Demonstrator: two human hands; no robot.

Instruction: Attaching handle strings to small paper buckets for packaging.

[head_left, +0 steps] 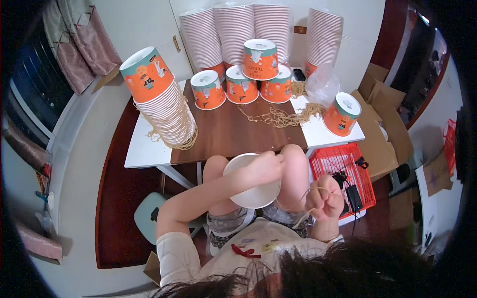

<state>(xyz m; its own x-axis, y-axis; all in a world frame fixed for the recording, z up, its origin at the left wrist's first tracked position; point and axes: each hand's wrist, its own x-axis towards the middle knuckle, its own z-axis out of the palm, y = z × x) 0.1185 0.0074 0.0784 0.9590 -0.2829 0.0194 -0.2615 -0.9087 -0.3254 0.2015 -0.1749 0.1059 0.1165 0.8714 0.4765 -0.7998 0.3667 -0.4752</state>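
The open white bucket (253,197) sits between the person's thighs, just off the near edge of the table (218,136), its mouth facing up. The left hand (267,166) reaches across it, fingers curled by its far right rim (whether they grip anything I cannot tell). Right of the bucket, the right hand (325,199) is closed in a pinch on a tan cord (320,189), whose loose end hangs below the fingers.

At the table's left end stands a tall stack of upturned buckets (149,82), orange with teal at the base, tan loops hanging around its lower rims. Toward the far edge sits a row of three upturned orange buckets (208,90), with another upturned bucket (261,60) on top of the right-hand pair. A single bucket (342,115) stands upside down near the right edge. Between it and the row lies a tangled heap of cord (283,117), near a clear plastic bag (324,85). A red basket (371,186) is beside the near right corner.
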